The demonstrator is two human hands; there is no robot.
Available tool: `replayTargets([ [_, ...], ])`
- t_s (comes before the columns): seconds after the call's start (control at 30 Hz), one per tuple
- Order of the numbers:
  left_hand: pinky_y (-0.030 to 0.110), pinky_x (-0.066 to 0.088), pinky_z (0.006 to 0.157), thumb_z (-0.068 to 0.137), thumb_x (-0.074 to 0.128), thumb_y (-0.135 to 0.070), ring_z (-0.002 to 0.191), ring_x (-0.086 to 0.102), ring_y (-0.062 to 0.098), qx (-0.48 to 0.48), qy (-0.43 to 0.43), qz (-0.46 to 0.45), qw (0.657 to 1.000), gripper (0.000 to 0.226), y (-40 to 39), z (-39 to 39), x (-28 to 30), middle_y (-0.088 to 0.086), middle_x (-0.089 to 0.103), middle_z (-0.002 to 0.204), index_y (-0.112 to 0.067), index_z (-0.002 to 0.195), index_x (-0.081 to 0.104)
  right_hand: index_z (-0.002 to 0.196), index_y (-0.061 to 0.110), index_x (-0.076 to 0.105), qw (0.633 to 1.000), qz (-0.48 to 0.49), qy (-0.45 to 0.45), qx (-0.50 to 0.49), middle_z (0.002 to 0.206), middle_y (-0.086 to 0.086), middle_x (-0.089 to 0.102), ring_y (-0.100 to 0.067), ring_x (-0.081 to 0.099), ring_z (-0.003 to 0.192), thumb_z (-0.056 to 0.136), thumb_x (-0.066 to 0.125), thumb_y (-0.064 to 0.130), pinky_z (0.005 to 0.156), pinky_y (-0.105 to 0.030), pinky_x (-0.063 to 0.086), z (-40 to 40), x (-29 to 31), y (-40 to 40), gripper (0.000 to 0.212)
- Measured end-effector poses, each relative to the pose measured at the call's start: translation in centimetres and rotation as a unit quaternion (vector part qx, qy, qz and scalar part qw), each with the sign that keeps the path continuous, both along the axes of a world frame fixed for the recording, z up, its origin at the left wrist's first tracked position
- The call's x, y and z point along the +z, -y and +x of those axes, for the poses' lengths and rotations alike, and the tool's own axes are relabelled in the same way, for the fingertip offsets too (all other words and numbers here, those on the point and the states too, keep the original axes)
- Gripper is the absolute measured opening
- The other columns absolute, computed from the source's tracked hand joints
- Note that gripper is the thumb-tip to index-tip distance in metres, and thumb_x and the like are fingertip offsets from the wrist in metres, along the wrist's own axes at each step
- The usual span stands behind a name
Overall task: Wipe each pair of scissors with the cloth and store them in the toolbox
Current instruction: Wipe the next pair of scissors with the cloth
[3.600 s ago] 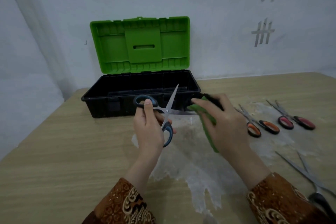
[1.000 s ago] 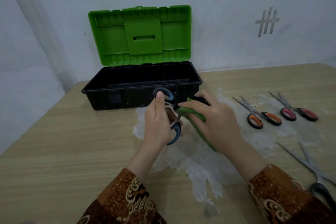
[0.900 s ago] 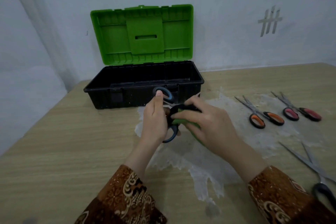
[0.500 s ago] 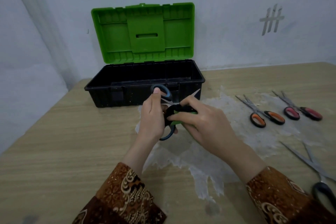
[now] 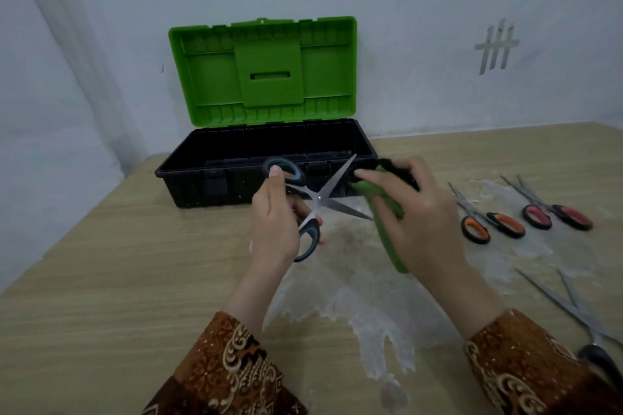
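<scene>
Left hand: your left hand (image 5: 274,229) grips the blue-and-black-handled steel scissors (image 5: 312,204) by the handles, blades spread wide.
Toolbox: the black plastic toolbox with its green lid raised (image 5: 215,167) sits just beyond your hands, on the wooden table (image 5: 101,280).
Right hand: your right hand (image 5: 418,222) clutches the green cloth (image 5: 387,229), its fingertips by the upper blade.
Waiting scissors: right of that hand lie the orange-handled scissors (image 5: 485,222), then the red-handled scissors (image 5: 556,212); nearer you, the black-handled scissors (image 5: 580,317).

blue-handled scissors (image 5: 305,204) blades spread | green cloth (image 5: 387,229) gripped | toolbox (image 5: 188,175) open
</scene>
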State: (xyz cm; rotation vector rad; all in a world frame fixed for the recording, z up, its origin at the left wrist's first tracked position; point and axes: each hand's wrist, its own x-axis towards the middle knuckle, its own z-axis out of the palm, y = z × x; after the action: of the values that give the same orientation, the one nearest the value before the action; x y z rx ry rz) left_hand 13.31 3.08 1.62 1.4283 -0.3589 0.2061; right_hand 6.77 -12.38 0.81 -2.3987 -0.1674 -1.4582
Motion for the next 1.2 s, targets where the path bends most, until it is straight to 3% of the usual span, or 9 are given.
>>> replayTargets([
  [0.1, 0.055, 0.047, 0.053, 0.105, 0.027, -0.037, 0.056, 0.055, 0.049, 0.014, 0.032, 0.007, 0.999, 0.045, 0.5, -0.6, -0.5, 0.035, 0.055, 0.068, -0.012, 0.077, 0.053, 0.115, 0.024, 0.069, 0.997, -0.061, -0.041, 0.028, 0.102, -0.007, 0.06, -0.017, 0.058, 0.065, 0.091, 0.065, 0.025, 0.048, -0.028, 0.05, 0.5, -0.9, -2.0, 0.025],
  [0.2, 0.041, 0.043, 0.046, 0.105, 0.027, -0.037, 0.05, 0.052, 0.045, 0.002, 0.035, 0.009, 0.999, 0.044, 0.8, -0.9, -0.6, 0.039, 0.051, 0.063, -0.014, 0.075, 0.05, 0.116, 0.024, 0.068, 0.998, -0.017, -0.06, -0.017, 0.099, -0.006, 0.06, -0.018, 0.054, 0.056, 0.09, 0.059, 0.027, 0.044, -0.027, 0.046, 1.2, -0.9, -1.5, 0.027],
  [0.33, 0.048, 0.044, 0.048, 0.103, 0.028, -0.038, 0.051, 0.051, 0.045, 0.013, 0.04, 0.021, 0.999, 0.047, 1.3, -1.2, -1.2, 0.031, 0.05, 0.058, -0.007, 0.077, 0.052, 0.116, 0.022, 0.068, 0.998, 0.008, -0.069, -0.006, 0.095, -0.004, 0.06, -0.018, 0.055, 0.057, 0.093, 0.051, 0.032, 0.046, -0.031, 0.049, 1.1, -1.1, -1.3, 0.03],
  [0.43, 0.048, 0.042, 0.051, 0.098, 0.028, -0.044, 0.052, 0.048, 0.032, 0.035, 0.068, 0.041, 0.996, 0.056, 1.0, -1.3, -1.2, 0.019, 0.049, 0.061, 0.005, 0.082, 0.051, 0.115, 0.022, 0.069, 0.995, -0.031, -0.084, 0.042, 0.096, -0.003, 0.061, -0.016, 0.055, 0.058, 0.095, 0.051, 0.032, 0.046, -0.027, 0.047, 0.5, -1.3, -2.6, 0.029],
  [0.6, 0.032, 0.036, 0.041, 0.097, 0.029, -0.041, 0.048, 0.049, 0.032, 0.005, 0.151, 0.105, 0.983, 0.046, 0.5, -1.4, -1.0, 0.026, 0.053, 0.057, -0.005, 0.079, 0.052, 0.108, 0.027, 0.069, 0.984, -0.069, -0.117, -0.115, 0.102, -0.01, 0.061, -0.024, 0.051, 0.047, 0.084, 0.07, 0.013, 0.037, -0.027, 0.041, 1.3, -0.7, -1.5, 0.028],
  [0.73, 0.019, 0.038, 0.043, 0.098, 0.03, -0.039, 0.045, 0.052, 0.027, -0.037, 0.144, 0.113, 0.982, 0.048, 0.8, -1.5, -1.4, 0.021, 0.057, 0.054, -0.003, 0.076, 0.052, 0.102, 0.023, 0.069, 0.978, -0.03, -0.113, -0.172, 0.093, -0.012, 0.058, -0.018, 0.034, 0.047, 0.084, 0.07, 0.011, 0.043, -0.023, 0.027, 1.4, -0.4, 0.7, 0.021],
  [0.87, 0.036, 0.045, 0.041, 0.098, 0.029, -0.042, 0.043, 0.052, 0.032, -0.04, 0.1, 0.06, 0.992, 0.043, 0.9, -1.4, -1.2, 0.025, 0.055, 0.054, -0.011, 0.079, 0.053, 0.108, 0.016, 0.067, 0.973, 0.039, -0.08, -0.211, 0.097, -0.015, 0.056, -0.021, 0.039, 0.047, 0.089, 0.06, 0.008, 0.047, -0.022, 0.026, 1.1, -0.1, 2.6, 0.022],
  [1.0, 0.065, 0.045, 0.052, 0.105, 0.028, -0.037, 0.049, 0.05, 0.047, -0.011, 0.017, -0.004, 1.0, 0.044, 0.8, -1.0, -0.7, 0.026, 0.051, 0.053, -0.014, 0.075, 0.05, 0.116, 0.018, 0.067, 0.995, 0.038, -0.004, -0.094, 0.101, -0.011, 0.059, -0.019, 0.049, 0.059, 0.093, 0.055, 0.021, 0.049, -0.025, 0.041, 0.3, 0.5, 1.7, 0.025],
  [1.2, 0.061, 0.048, 0.048, 0.104, 0.026, -0.038, 0.048, 0.053, 0.045, 0.036, 0.011, -0.019, 0.999, 0.047, 0.6, -0.6, -1.0, 0.032, 0.055, 0.06, -0.005, 0.084, 0.051, 0.111, 0.023, 0.071, 0.994, -0.09, -0.069, -0.001, 0.102, -0.009, 0.061, -0.022, 0.058, 0.06, 0.089, 0.055, 0.016, 0.042, -0.03, 0.047, 0.8, -0.4, -1.7, 0.028],
])
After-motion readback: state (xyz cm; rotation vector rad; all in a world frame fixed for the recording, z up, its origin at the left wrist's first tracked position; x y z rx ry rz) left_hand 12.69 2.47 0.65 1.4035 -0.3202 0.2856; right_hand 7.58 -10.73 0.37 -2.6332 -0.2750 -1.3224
